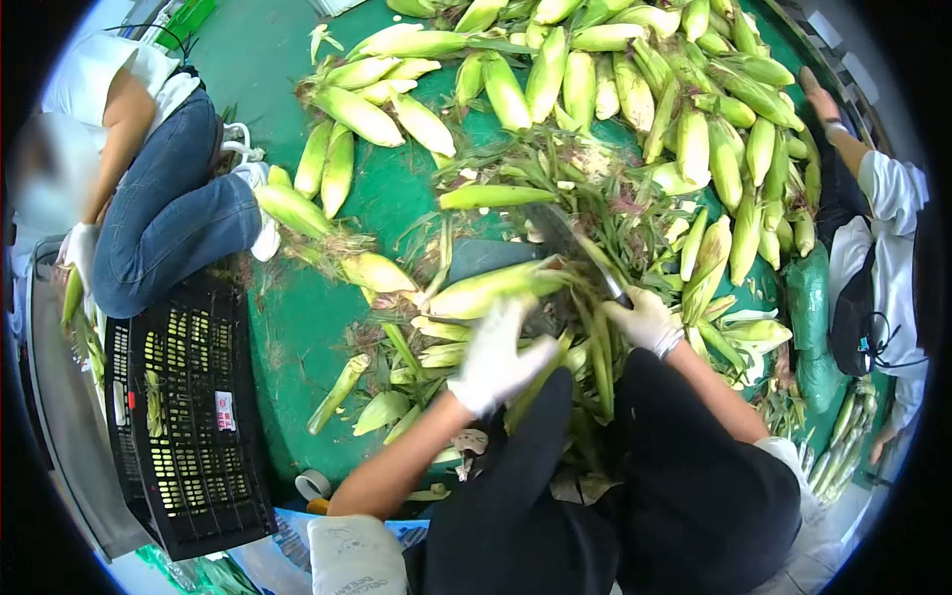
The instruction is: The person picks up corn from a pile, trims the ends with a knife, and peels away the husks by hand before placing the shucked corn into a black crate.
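Note:
My right hand (pixel 643 322), in a white glove, is closed around the handle of a large knife (pixel 567 236). Its broad dark blade points up and left over a heap of cut husks. An ear of corn (pixel 486 294) in its green husk lies just in front of my left hand (pixel 501 359). That hand, also gloved and a little blurred, has its thumb stretched away from the fingers, and the fingertips overlap the ear's lower edge. Beyond the ear sits a dark grey block (pixel 488 258), partly covered. Another husked ear (pixel 496 196) lies farther out, beside the blade.
A large pile of unpeeled corn (pixel 684 109) spreads across the green floor (pixel 297 397) at the back right. Trimmed husks (pixel 382 409) lie near my left arm. A black crate (pixel 188 426) stands at left, beside a seated person (pixel 159 188). Another person (pixel 883 228) is at right.

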Motion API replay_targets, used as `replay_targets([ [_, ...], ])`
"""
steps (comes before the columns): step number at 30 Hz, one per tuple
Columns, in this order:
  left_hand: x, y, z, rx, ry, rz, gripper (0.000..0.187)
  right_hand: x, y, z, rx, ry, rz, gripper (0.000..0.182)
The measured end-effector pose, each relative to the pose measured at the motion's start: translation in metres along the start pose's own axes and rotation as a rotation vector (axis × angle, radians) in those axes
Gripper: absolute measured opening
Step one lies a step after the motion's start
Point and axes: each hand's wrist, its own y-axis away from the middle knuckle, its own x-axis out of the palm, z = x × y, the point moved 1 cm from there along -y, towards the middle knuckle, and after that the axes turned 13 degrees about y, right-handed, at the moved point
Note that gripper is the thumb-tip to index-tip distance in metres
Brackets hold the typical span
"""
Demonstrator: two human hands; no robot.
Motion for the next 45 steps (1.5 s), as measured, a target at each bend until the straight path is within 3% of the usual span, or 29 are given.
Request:
replay_targets([
  [1, 0.000, -0.015, 0.038, 0.204, -0.416, -0.221, 0.078, 0.001, 0.005, -0.006, -0.059, 0.107, -0.121, 0.035],
  [2, -0.022, -0.033, 0.033, 0.155, -0.474, -0.188, 0.085, -0.012, 0.013, 0.000, 0.079, 0.006, -0.030, 0.036],
  [6, -0.047, -0.073, 0.052, -0.134, -0.883, 0.175, 0.085, -0.012, 0.019, -0.020, 0.090, -0.022, -0.035, 0.037],
  [10, -0.039, -0.058, 0.052, -0.196, -0.708, 0.132, 0.082, -0.036, 0.030, 0.020, -0.015, 0.085, -0.267, 0.031],
  [13, -0.044, -0.034, 0.026, -0.537, -0.680, 0.134, 0.081, -0.070, 0.045, 0.065, -0.248, -0.124, -0.424, 0.016],
  [16, -0.050, -0.019, 0.027, -0.545, -0.701, 0.138, 0.077, -0.077, 0.046, 0.097, -0.485, -0.334, -0.557, 0.016],
  [17, -0.051, -0.017, 0.026, -0.542, -0.700, 0.131, 0.071, -0.066, 0.044, 0.096, -0.521, -0.412, -0.512, 0.018],
  [18, -0.050, -0.015, 0.025, -0.547, -0.699, 0.123, 0.071, -0.054, 0.041, 0.097, -0.668, -0.325, -0.651, 0.019],
  [20, -0.052, -0.015, 0.024, -0.528, -0.706, 0.125, 0.068, 0.009, 0.028, 0.060, -0.557, -0.181, -0.397, 0.022],
  [22, -0.055, -0.008, 0.022, -0.525, -0.686, 0.112, 0.071, 0.066, 0.020, 0.023, -0.082, 0.217, 0.105, 0.031],
  [24, -0.065, 0.004, 0.020, -0.607, -0.516, 0.111, 0.076, 0.073, 0.025, 0.008, 0.013, 0.164, 0.099, 0.042],
  [25, -0.066, 0.015, 0.050, -0.585, -0.181, 0.134, 0.072, 0.091, 0.022, -0.012, -0.025, 0.076, 0.019, 0.042],
  [26, -0.055, 0.036, 0.059, -0.602, -0.187, 0.155, 0.072, 0.090, 0.023, -0.012, 0.071, 0.053, 0.080, 0.044],
  [28, -0.046, 0.047, 0.070, -0.523, 0.718, -0.078, 0.060, 0.080, 0.028, 0.002, 0.151, 0.116, 0.090, 0.045],
  [29, -0.043, 0.054, 0.081, -0.633, 0.973, -0.096, 0.046, 0.078, 0.026, 0.003, 0.190, 0.116, 0.083, 0.045],
  [30, -0.039, 0.058, 0.082, -0.647, 0.983, -0.095, 0.046, 0.070, 0.025, 0.002, 0.122, 0.152, 0.105, 0.042],
  [32, -0.031, 0.058, 0.082, -0.837, 1.526, -0.127, 0.043, 0.048, 0.028, 0.016, 0.042, 0.051, 0.084, 0.041],
  [33, -0.025, 0.056, 0.080, -0.831, 1.545, -0.209, 0.041, 0.039, 0.031, 0.025, 0.059, -0.002, 0.064, 0.035],
  [36, -0.022, 0.052, 0.068, -0.750, 1.577, -0.155, 0.043, 0.007, 0.047, 0.061, -0.047, -0.136, -0.073, 0.028],
  [38, -0.024, 0.051, 0.077, -0.743, 1.584, -0.117, 0.044, 0.006, 0.050, 0.067, -0.310, -0.173, -0.228, 0.024],
  [40, -0.027, 0.052, 0.077, -0.746, 1.579, -0.073, 0.045, 0.028, 0.041, 0.053, -0.408, -0.063, -0.170, 0.024],
  [42, -0.031, 0.050, 0.069, -0.782, 1.531, -0.139, 0.045, 0.049, 0.033, 0.046, -0.200, 0.295, 0.214, 0.031],
  [45, -0.048, 0.051, 0.046, -0.734, 1.402, -0.125, 0.046, 0.074, 0.033, 0.012, -0.121, 0.159, 0.225, 0.034],
])
